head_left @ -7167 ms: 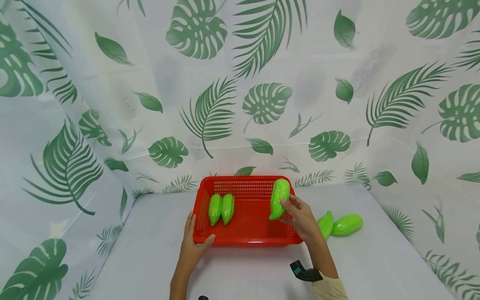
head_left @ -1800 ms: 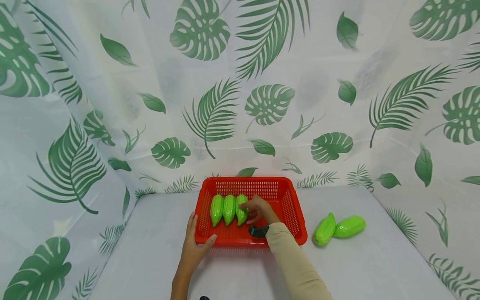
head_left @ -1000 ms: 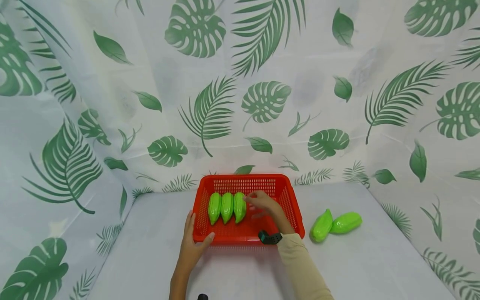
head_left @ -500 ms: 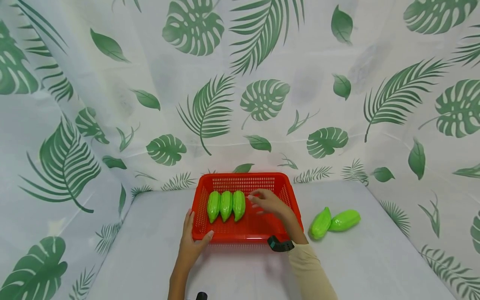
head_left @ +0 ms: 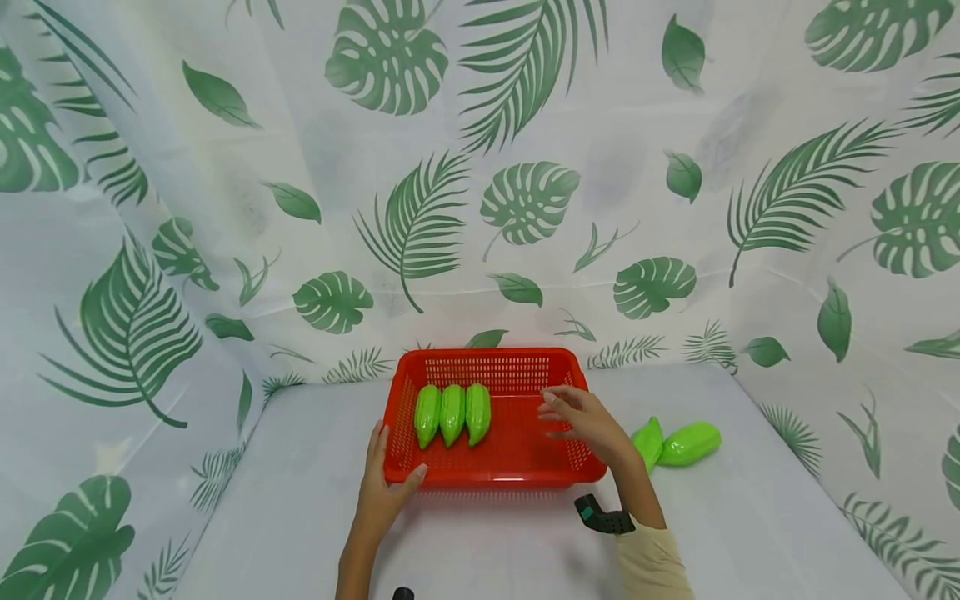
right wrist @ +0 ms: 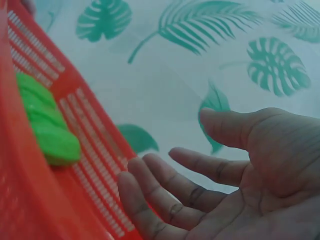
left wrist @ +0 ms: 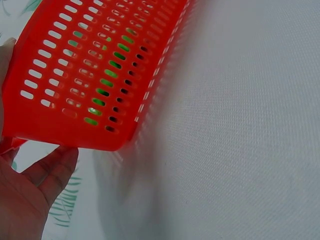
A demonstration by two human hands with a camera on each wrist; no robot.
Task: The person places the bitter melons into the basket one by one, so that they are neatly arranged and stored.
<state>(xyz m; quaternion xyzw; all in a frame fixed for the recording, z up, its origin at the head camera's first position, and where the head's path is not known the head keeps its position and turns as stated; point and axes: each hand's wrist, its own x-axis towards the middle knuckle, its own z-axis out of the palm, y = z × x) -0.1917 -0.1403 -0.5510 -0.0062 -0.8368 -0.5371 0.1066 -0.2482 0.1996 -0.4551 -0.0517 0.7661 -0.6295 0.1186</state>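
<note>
Taking the middle of the red basket (head_left: 487, 478) as the clock's centre, my left grip (head_left: 381, 500) holds its corner near eight o'clock between thumb and fingers, while my right grip (head_left: 592, 423) is released, fingers loosely bent over the three o'clock end. Toward nine o'clock inside lie three fruits (head_left: 453, 414), glossy lime green, plump and lengthwise-ridged, side by side with tapered tips toward six. Outside, on the white surface (head_left: 300, 467) past three o'clock, lie a matching fruit (head_left: 692, 443) and another (head_left: 648, 442) partly hidden by my right arm.
</note>
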